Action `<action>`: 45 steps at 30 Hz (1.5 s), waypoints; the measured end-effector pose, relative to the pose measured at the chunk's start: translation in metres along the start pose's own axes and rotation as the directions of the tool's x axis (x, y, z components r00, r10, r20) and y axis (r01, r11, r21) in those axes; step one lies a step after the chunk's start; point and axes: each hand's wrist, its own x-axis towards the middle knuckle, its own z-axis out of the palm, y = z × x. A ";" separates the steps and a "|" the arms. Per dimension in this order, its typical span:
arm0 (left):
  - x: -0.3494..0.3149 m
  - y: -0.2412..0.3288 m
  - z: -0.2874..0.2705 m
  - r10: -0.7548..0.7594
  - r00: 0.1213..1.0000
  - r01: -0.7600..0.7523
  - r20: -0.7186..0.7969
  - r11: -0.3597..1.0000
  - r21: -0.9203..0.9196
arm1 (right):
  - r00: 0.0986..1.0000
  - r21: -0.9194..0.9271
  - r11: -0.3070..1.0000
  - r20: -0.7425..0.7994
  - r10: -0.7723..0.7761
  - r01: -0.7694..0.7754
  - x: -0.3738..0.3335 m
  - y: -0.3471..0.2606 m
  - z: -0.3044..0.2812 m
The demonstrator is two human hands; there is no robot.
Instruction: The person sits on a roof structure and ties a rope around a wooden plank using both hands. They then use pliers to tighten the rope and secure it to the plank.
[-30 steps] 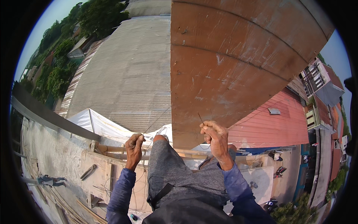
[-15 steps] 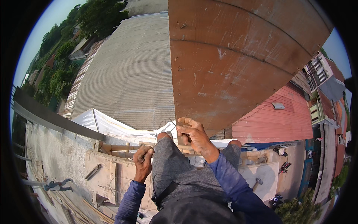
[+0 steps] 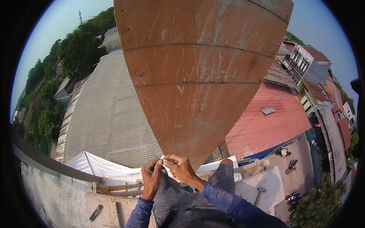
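My two hands meet in front of my lap, and each is pinched closed. In my left hand (image 3: 151,179) and my right hand (image 3: 182,170) is a thin wire (image 3: 157,157), its short dark end showing above the fingertips. The rest of the wire is hidden by the fingers or too fine to make out. Just beyond them rises a tall brown panel (image 3: 197,76) with scratches and dark seams, narrowing toward its lower end. Pincers (image 3: 96,212) lie on the boards to my left. A hammer (image 3: 260,195) rests on the pale board to my right.
I sit high up. A grey corrugated roof (image 3: 108,110) spreads below on the left, a red roof (image 3: 270,116) on the right. White sheeting (image 3: 100,165) and wooden poles (image 3: 119,190) lie beyond the left boards. Parked motorcycles (image 3: 291,166) stand far below.
My hands, apart before with the wire between them, have come together. My head view has tilted up and shifted, so the panel now stands nearer the middle.
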 end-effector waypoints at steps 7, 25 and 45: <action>-0.005 0.000 0.015 -0.022 1.000 0.022 0.019 1.000 0.018 | 0.996 0.094 0.993 0.070 0.063 -0.069 -0.003 0.005 -0.018; 0.009 -0.012 0.008 -0.079 0.991 0.090 0.109 0.990 -0.104 | 0.869 -0.313 0.831 -0.036 -0.494 0.459 -0.015 0.024 -0.004; -0.001 -0.005 0.012 -0.131 0.986 0.146 0.098 0.976 -0.164 | 0.874 0.507 0.740 0.429 0.230 -0.443 0.011 0.025 -0.043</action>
